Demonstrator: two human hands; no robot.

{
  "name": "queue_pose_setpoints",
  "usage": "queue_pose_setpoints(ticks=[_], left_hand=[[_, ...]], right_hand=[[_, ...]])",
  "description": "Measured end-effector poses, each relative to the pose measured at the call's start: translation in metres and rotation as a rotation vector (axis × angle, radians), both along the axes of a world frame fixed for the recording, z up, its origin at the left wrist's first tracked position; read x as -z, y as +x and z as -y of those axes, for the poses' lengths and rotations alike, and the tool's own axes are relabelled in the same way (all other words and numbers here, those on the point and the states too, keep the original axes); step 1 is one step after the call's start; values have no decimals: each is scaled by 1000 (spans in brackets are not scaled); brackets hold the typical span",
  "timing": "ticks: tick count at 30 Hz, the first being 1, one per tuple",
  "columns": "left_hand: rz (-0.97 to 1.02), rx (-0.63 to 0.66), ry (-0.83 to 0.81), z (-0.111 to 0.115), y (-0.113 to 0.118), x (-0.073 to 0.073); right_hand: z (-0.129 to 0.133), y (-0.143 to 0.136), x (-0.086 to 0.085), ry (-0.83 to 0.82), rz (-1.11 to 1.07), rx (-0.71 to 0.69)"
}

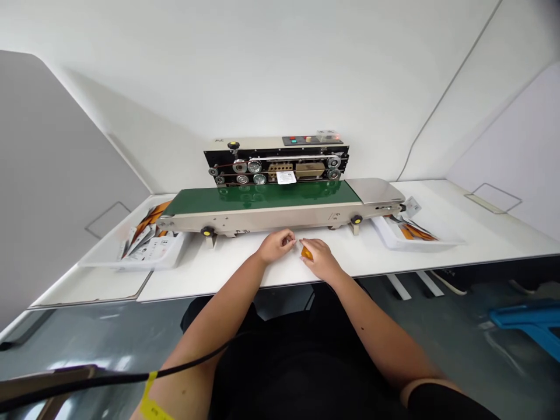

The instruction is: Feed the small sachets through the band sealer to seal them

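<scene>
My right hand is closed around a small orange packet just above the white table, in front of the machine. Close beside it on the left, my left hand has its fingers curled together; anything between them is too small to make out. Behind both hands stands a sealing machine with a green conveyor belt. A white packet hangs at the machine's middle, above the far edge of the belt.
A white bin with orange and silver packets stands at the left, and another bin with similar packets at the right. Near the lower right is a blue object. A black cable crosses my left arm.
</scene>
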State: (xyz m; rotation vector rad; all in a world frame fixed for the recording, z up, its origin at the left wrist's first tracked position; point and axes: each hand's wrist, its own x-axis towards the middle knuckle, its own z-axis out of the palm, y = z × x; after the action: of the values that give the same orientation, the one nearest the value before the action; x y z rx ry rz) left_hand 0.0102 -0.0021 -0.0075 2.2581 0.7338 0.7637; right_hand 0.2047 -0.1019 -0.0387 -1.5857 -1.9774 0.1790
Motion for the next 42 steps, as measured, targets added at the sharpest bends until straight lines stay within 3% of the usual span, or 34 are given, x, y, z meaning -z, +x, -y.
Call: queue_pose_setpoints(ticks=[4, 10, 17, 22, 30, 37, 42], left_hand=[[-7, -3, 5, 0, 1, 1], [-29, 2, 0, -1, 1, 1], [-6, 190, -156, 4, 1, 3], [-6, 262, -162, 10, 5, 1], [189, 137, -300, 5, 8, 5], [211, 143, -352, 5, 8, 3], [219, 138, -373, 5, 7, 2]], right_hand=[[-2, 1, 5, -10, -12, 153], [-8, 0, 5, 14, -105, 160], [0, 16, 4, 34, -633, 153], [-1, 15, 8, -139, -966, 47], [2, 12, 2, -233, -1004, 1], [2, 14, 5, -233, -1117, -61], [0, 15, 11, -216, -998, -29]])
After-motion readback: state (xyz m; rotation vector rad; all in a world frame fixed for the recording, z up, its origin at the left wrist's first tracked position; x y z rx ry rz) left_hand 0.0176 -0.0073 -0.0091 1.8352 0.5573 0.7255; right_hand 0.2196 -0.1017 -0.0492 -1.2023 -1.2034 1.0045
